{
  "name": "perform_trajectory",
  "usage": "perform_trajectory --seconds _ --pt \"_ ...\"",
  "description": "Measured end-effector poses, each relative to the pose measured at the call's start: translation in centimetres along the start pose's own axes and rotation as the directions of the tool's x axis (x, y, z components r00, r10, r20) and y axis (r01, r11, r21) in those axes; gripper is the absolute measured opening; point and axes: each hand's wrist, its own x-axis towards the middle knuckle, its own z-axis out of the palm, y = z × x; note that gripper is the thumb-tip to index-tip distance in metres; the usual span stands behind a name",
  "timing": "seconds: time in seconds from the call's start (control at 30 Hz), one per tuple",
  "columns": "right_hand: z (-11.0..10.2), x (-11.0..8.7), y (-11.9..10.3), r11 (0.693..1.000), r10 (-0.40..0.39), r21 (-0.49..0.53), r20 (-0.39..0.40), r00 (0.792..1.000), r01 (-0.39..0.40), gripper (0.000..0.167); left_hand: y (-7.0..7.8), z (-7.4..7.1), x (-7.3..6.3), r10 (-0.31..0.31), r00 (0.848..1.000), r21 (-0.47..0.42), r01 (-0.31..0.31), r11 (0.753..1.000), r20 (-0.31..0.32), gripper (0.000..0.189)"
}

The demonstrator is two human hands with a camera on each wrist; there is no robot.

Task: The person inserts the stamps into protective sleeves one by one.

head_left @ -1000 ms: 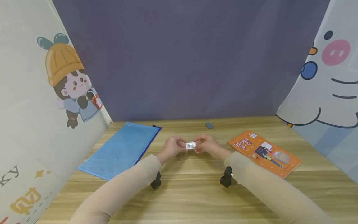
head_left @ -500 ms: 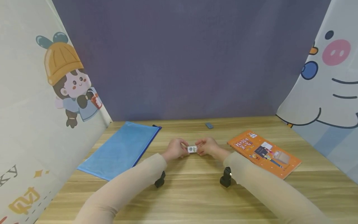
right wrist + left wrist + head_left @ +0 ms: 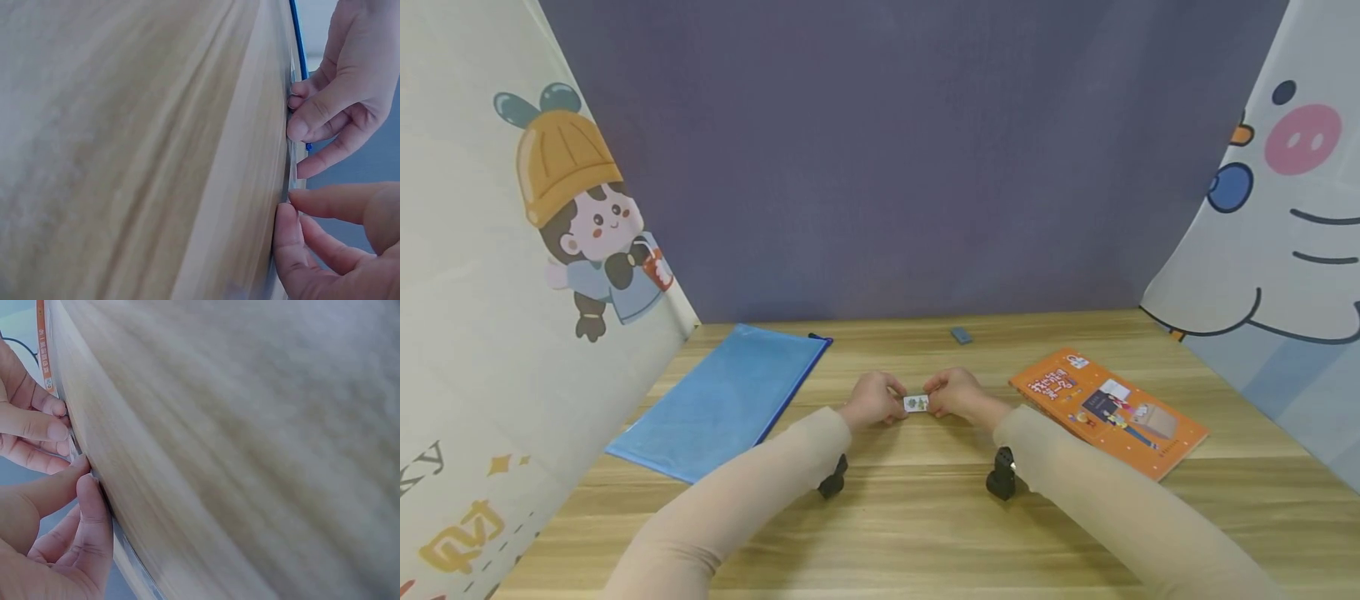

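Note:
A small white card (image 3: 916, 403) with green printed pictures lies face up between the two hands in the middle of the head view, flat and close over the table. My left hand (image 3: 876, 398) pinches its left end between thumb and fingers. At the right end, my right hand (image 3: 957, 392) does the same. In the left wrist view the thumb and forefinger of the left hand (image 3: 69, 531) come together right at the tabletop. The right wrist view has the right hand (image 3: 344, 244) low against the wood, and the card shows only edge-on as a thin sliver.
A blue zip folder (image 3: 722, 400) lies left on the wooden table (image 3: 917, 533). To the right is an orange book (image 3: 1108, 412) with a cartoon cover. A small grey-blue block (image 3: 961, 335) sits near the back, before a dark backdrop (image 3: 917, 167).
The card, silvery and shiny a second ago, now shows its printed face. Both hands have lowered it slightly toward the front, and the left hand has shifted a little right.

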Motion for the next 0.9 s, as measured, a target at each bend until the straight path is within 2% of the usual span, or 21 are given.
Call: perform_trajectory --seconds 0.3,0.63,0.9 --pt "0.1 0.0 0.0 1.0 -0.007 -0.02 -0.003 1.0 0.007 0.034 0.3 -0.2 -0.3 -0.024 1.0 -0.006 0.024 1.0 0.005 0.035" --pt "-0.2 0.0 0.2 1.0 0.004 0.018 0.013 1.0 -0.005 0.038 0.1 0.0 -0.2 -0.009 1.0 -0.017 0.009 1.0 -0.001 0.035" --pt "-2.3 0.3 -0.4 0.998 -0.037 0.046 0.005 0.999 0.037 0.041 0.1 -0.8 -0.4 0.015 1.0 -0.062 -0.015 0.998 0.003 0.036"
